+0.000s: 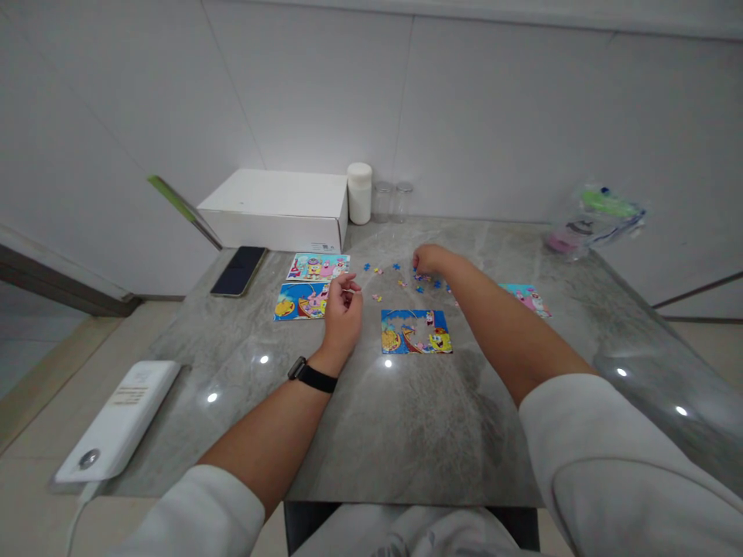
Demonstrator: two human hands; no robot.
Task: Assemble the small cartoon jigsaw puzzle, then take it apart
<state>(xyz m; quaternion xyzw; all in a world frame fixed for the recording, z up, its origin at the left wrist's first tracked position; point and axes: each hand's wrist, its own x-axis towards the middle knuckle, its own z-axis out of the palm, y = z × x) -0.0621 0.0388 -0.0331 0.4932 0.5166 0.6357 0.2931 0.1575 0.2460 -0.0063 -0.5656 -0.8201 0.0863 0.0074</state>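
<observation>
A partly assembled jigsaw puzzle (392,319) lies in front of me, its cartoon frame joined around a gap where the tabletop shows. Loose puzzle pieces (396,267) are scattered beyond it. My right hand (430,260) reaches in among them, fingers bent down and closed together; whatever is at the fingertips is hidden. To the left, my left hand (344,306) rests on its side with loosely curled, parted fingers and nothing visible in them. It partly covers a blue cartoon picture card (300,302). Just behind that card lies a second picture card (313,268).
A phone (239,271), a white box (272,209), a white bottle (360,193) and two clear glasses (402,203) stand along the back left. Another card (528,299) lies beyond my right forearm. A plastic bag (592,220) sits back right, a white power bank (121,418) front left.
</observation>
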